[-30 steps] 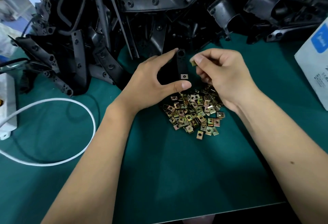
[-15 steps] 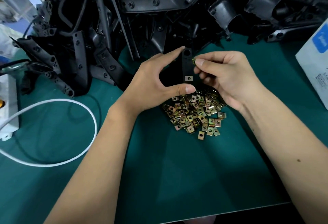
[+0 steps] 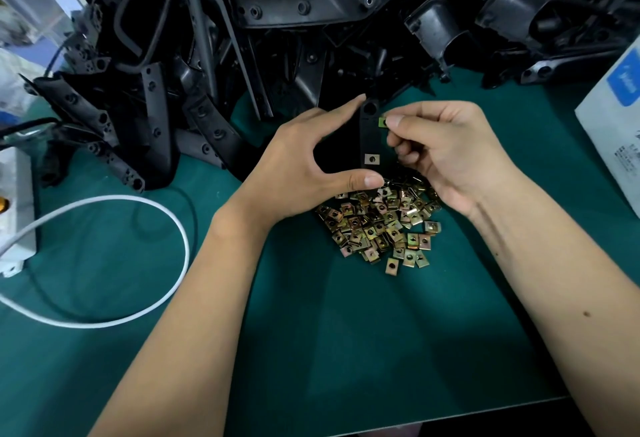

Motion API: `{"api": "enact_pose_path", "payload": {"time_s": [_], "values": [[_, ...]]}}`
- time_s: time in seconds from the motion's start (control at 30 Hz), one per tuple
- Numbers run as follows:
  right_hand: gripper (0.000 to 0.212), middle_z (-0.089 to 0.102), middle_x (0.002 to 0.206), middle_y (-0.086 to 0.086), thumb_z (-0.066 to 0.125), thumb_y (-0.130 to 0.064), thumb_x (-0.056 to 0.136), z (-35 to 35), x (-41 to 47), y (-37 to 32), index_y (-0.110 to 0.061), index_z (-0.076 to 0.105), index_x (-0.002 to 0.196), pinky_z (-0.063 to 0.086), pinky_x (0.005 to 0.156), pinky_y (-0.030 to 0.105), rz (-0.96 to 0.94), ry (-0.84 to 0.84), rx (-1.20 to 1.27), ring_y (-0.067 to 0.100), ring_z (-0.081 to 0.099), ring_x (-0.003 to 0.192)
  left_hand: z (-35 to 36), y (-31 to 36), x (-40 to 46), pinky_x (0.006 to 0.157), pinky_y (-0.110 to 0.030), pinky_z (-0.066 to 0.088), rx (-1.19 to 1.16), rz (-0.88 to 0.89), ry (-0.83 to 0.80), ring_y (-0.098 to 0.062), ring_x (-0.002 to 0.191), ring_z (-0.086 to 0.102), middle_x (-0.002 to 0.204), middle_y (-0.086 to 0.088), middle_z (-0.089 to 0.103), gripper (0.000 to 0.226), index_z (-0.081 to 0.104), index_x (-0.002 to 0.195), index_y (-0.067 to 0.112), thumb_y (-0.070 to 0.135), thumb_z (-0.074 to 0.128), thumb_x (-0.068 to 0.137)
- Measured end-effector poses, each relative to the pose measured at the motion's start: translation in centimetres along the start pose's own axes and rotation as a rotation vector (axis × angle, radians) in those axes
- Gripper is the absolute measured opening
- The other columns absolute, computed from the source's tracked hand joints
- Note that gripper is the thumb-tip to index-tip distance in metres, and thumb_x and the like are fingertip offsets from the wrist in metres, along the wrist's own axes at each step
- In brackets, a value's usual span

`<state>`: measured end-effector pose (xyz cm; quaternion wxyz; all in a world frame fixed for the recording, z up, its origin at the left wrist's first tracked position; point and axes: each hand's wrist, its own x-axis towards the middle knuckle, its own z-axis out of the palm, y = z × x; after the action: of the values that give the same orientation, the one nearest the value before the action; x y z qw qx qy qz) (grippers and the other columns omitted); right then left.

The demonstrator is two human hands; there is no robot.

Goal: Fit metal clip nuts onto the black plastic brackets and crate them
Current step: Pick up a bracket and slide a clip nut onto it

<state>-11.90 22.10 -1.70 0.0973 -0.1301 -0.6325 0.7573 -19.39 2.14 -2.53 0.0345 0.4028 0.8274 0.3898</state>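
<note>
Black bracket heap [image 3: 311,38] crowding worktop [image 3: 381,350] at twelve o'clock, left hand [image 3: 304,163] fingers clamped on upright bracket [image 3: 371,135], right hand [image 3: 446,152] pinching clip nut [image 3: 382,121], now at its edge, loose nuts [image 3: 381,225] beneath, white cable [image 3: 138,263] at nine.

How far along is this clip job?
Early, it seems. The bracket held in the left hand already carries one fitted clip nut; the right hand is pressing a second clip nut onto its edge. A heap of loose nuts and the bracket pile remain. No crate is visible.
</note>
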Motion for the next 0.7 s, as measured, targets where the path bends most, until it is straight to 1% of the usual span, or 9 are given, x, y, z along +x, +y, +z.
{"api": "enact_pose_path", "payload": {"time_s": [0.17, 0.3, 0.43, 0.6, 0.7], "values": [[0.013, 0.067, 0.065, 0.002, 0.071, -0.002, 0.092, -0.04, 0.07, 0.09, -0.010, 0.078, 0.085, 0.043, 0.053, 0.018, -0.025, 0.012, -0.084, 0.011, 0.055, 0.060, 0.06, 0.02, -0.01, 0.098, -0.012, 0.038, 0.009, -0.015, -0.008, -0.001, 0.117, 0.056, 0.122, 0.010, 0.062, 0.101, 0.042, 0.158, 0.030, 0.071, 0.076, 0.072], [0.010, 0.068, 0.066, 0.002, 0.072, -0.003, 0.092, -0.08, -0.03, 0.27, -0.009, 0.077, 0.088, 0.044, 0.054, 0.017, -0.040, 0.020, -0.130, 0.012, 0.056, 0.063, 0.24, 0.09, 0.03, 0.095, -0.012, 0.039, 0.051, -0.020, -0.004, -0.002, 0.109, 0.056, 0.115, 0.008, 0.060, 0.105, 0.043, 0.157, 0.029, 0.074, 0.075, 0.069], [0.008, 0.067, 0.065, 0.002, 0.070, -0.002, 0.094, 0.03, -0.02, 0.15, -0.006, 0.076, 0.090, 0.043, 0.054, 0.017, -0.013, 0.003, -0.074, 0.010, 0.055, 0.061, 0.33, 0.19, 0.03, 0.097, -0.019, 0.043, 0.053, -0.019, 0.012, -0.006, 0.106, 0.057, 0.112, 0.007, 0.060, 0.106, 0.044, 0.157, 0.026, 0.073, 0.078, 0.068], [0.010, 0.065, 0.065, 0.001, 0.067, -0.002, 0.096, 0.30, -0.15, 0.13, -0.005, 0.074, 0.090, 0.043, 0.054, 0.017, 0.015, -0.006, -0.031, 0.008, 0.053, 0.060, 0.42, 0.36, 0.09, 0.093, -0.011, 0.038, 0.012, 0.013, 0.034, -0.001, 0.105, 0.056, 0.111, 0.007, 0.061, 0.104, 0.044, 0.157, 0.024, 0.068, 0.079, 0.070], [0.009, 0.065, 0.065, 0.001, 0.067, -0.002, 0.096, 0.30, -0.27, 0.14, -0.005, 0.073, 0.091, 0.043, 0.056, 0.018, 0.007, 0.007, -0.064, 0.009, 0.053, 0.061, 0.62, 0.54, 0.13, 0.098, -0.017, 0.043, 0.018, 0.002, 0.023, -0.007, 0.109, 0.058, 0.114, 0.004, 0.062, 0.105, 0.044, 0.157, 0.024, 0.068, 0.081, 0.068]]}}
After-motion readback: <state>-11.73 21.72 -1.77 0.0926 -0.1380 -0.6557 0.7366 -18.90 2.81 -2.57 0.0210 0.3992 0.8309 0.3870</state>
